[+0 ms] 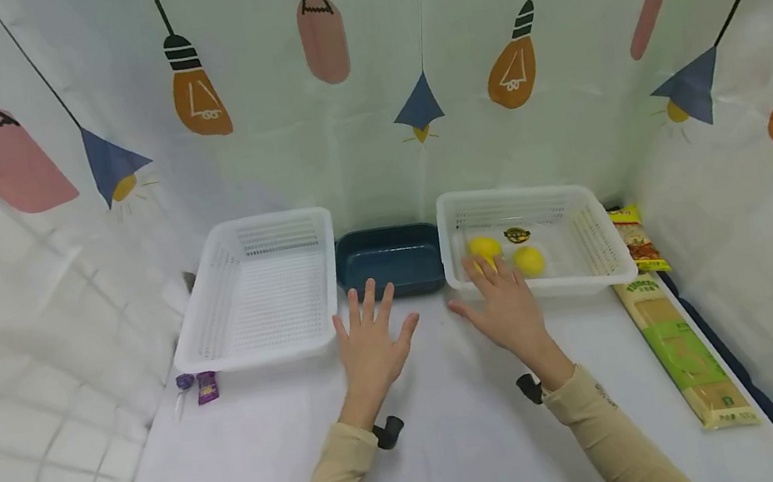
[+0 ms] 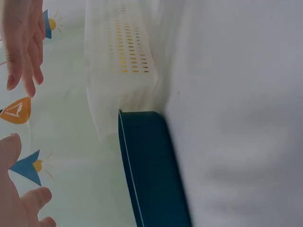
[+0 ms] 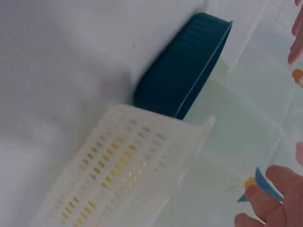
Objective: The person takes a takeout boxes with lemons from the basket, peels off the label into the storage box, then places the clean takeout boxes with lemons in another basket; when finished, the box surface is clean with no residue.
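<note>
My left hand (image 1: 371, 353) is held with fingers spread, just in front of a dark blue rectangular dish (image 1: 394, 285). My right hand (image 1: 508, 313) reaches over the near rim of the right white basket (image 1: 575, 283), fingers extended and holding nothing. Two round yellow things, lemon-like, lie in that basket: one yellow piece (image 1: 484, 246) partly behind my fingertips, the other yellow piece (image 1: 530, 261) beside them. A small black-and-gold item (image 1: 517, 235) is in there too. In the wrist views both hands appear raised above the containers' rims.
A second white basket (image 1: 263, 349) stands left of the dish. Before it lie a purple-wrapped lollipop (image 1: 184, 382) and a small purple packet (image 1: 207, 387). On the right are a red-and-yellow snack bag (image 1: 637, 239) and a long green-and-tan noodle pack (image 1: 685, 354). A patterned curtain hangs behind.
</note>
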A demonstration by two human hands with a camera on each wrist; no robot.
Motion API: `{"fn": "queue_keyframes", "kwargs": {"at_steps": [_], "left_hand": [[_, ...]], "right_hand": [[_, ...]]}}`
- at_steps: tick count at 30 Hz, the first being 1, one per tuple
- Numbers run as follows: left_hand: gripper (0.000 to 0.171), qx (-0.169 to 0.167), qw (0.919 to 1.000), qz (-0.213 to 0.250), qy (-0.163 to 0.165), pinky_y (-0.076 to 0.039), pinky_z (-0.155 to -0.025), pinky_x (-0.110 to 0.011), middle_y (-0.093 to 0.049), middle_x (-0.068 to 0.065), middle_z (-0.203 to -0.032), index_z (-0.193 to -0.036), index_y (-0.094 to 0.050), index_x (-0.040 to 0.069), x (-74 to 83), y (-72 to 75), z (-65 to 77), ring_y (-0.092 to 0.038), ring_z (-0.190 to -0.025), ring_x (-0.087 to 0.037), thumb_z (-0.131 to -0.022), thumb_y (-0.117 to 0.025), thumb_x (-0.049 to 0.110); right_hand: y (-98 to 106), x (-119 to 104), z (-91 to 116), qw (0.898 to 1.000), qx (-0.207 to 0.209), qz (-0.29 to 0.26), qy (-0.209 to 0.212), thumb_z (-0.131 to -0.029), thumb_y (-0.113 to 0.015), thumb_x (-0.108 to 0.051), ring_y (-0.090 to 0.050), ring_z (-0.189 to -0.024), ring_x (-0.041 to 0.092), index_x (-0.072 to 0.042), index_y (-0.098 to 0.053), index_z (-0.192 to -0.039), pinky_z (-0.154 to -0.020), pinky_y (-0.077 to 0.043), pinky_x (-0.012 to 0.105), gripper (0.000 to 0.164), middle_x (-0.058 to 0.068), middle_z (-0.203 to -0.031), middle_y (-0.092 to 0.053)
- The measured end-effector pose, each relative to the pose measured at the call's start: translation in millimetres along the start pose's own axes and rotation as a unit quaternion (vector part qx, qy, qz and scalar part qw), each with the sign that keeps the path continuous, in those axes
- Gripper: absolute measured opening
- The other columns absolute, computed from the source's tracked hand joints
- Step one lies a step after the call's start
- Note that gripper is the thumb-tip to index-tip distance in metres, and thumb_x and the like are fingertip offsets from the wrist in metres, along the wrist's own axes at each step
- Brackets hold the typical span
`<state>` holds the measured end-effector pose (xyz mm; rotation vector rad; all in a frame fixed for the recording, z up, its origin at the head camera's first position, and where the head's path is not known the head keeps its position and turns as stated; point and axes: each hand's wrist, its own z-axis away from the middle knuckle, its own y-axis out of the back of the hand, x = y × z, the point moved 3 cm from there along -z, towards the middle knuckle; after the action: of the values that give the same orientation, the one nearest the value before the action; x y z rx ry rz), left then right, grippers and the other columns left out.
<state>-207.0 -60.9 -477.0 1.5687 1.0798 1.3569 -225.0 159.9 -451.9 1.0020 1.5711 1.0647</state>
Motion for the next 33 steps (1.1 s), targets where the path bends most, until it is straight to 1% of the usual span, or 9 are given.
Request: {"fn": "queue_keyframes", "kwargs": {"at_steps": [5, 8, 11, 14, 17, 20, 25, 29, 33], "left_hand": [[0.073, -0.016, 0.9975, 0.062, -0.030, -0.016, -0.124, -0.064, -0.015, -0.002, -0.170, -0.157, -0.028, 0.031, 22.2, -0.7, -14.2, -0.009, -0.159, -0.030, -0.096, -0.036, 0.070], [0.073, -0.016, 0.9944, 0.094, -0.046, -0.019, -0.124, -0.061, -0.018, -0.005, -0.169, -0.156, -0.031, 0.026, 34.5, -1.9, -23.8, -0.012, -0.159, -0.031, -0.097, -0.037, 0.067], [0.071, -0.007, 0.9901, 0.128, -0.057, -0.021, -0.125, -0.057, -0.021, -0.008, -0.168, -0.155, -0.036, 0.021, 44.6, -4.3, -32.4, -0.015, -0.158, -0.031, -0.099, -0.040, 0.063], [0.070, -0.005, 0.9848, 0.161, -0.065, -0.023, -0.126, -0.053, -0.025, -0.011, -0.166, -0.152, -0.040, 0.014, 55.6, -8.8, -41.4, -0.019, -0.157, -0.032, -0.099, -0.042, 0.060], [0.070, -0.022, 0.9758, 0.205, -0.071, -0.026, -0.125, -0.053, -0.029, -0.015, -0.164, -0.149, -0.043, 0.009, 68.9, -14.2, -50.6, -0.023, -0.155, -0.034, -0.099, -0.045, 0.057], [0.066, -0.050, 0.9676, 0.238, -0.067, -0.030, -0.123, -0.054, -0.032, -0.014, -0.163, -0.149, -0.043, 0.008, 82.0, -18.0, -60.2, -0.029, -0.153, -0.034, -0.100, -0.047, 0.052], [0.064, -0.083, 0.9631, 0.245, -0.075, -0.036, -0.120, -0.051, -0.036, -0.011, -0.162, -0.151, -0.040, 0.010, 99.8, -22.4, -77.5, -0.037, -0.149, -0.032, -0.100, -0.049, 0.048], [0.067, -0.128, 0.9477, 0.281, -0.082, -0.037, -0.120, -0.047, -0.041, -0.010, -0.159, -0.152, -0.039, 0.009, 108.7, -29.4, -87.9, -0.040, -0.148, -0.030, -0.099, -0.052, 0.048], [0.074, -0.180, 0.9268, 0.327, -0.045, -0.035, -0.121, -0.048, -0.039, -0.013, -0.160, -0.155, -0.032, 0.008, 115.3, -44.6, -92.4, -0.039, -0.148, -0.032, -0.098, -0.051, 0.051]], "right_hand": [[13, 28, -8, 0.999, -0.011, 0.003, -0.037, -0.094, -0.050, -0.064, -0.022, -0.153, 0.044, -0.019, -0.027, -0.158, -0.123, -0.019, 0.064, 0.082, 0.016, -0.163, -0.032], [20, 47, -18, 0.999, -0.013, 0.001, -0.043, -0.095, -0.052, -0.059, -0.028, -0.149, 0.048, -0.016, -0.028, -0.158, -0.120, -0.022, 0.066, 0.080, 0.020, -0.160, -0.036], [26, 69, -27, 0.997, -0.031, -0.033, -0.057, -0.097, -0.052, -0.055, -0.032, -0.145, 0.052, -0.013, -0.028, -0.157, -0.116, -0.028, 0.068, 0.078, 0.025, -0.158, -0.037], [32, 94, -33, 0.992, -0.064, -0.076, -0.080, -0.099, -0.050, -0.053, -0.027, -0.146, 0.053, -0.010, -0.023, -0.158, -0.116, -0.027, 0.069, 0.078, 0.028, -0.160, -0.030], [40, 117, -36, 0.984, -0.096, -0.108, -0.102, -0.100, -0.048, -0.052, -0.018, -0.150, 0.052, -0.008, -0.014, -0.160, -0.119, -0.021, 0.067, 0.081, 0.028, -0.164, -0.018], [45, 135, -40, 0.977, -0.118, -0.130, -0.120, -0.100, -0.048, -0.052, -0.015, -0.151, 0.052, -0.004, -0.007, -0.159, -0.121, -0.019, 0.066, 0.087, 0.029, -0.164, -0.012], [46, 160, -49, 0.967, -0.135, -0.129, -0.174, -0.101, -0.047, -0.048, -0.015, -0.149, 0.055, 0.007, -0.001, -0.156, -0.121, -0.021, 0.065, 0.091, 0.034, -0.162, -0.008], [42, 176, -55, 0.954, -0.160, -0.122, -0.222, -0.103, -0.045, -0.042, -0.016, -0.147, 0.056, 0.013, -0.003, -0.153, -0.121, -0.022, 0.064, 0.086, 0.038, -0.160, -0.010], [31, 184, -59, 0.944, -0.214, -0.094, -0.231, -0.103, -0.043, -0.039, -0.023, -0.145, 0.056, 0.017, -0.012, -0.151, -0.120, -0.026, 0.062, 0.080, 0.041, -0.156, -0.018]]}}
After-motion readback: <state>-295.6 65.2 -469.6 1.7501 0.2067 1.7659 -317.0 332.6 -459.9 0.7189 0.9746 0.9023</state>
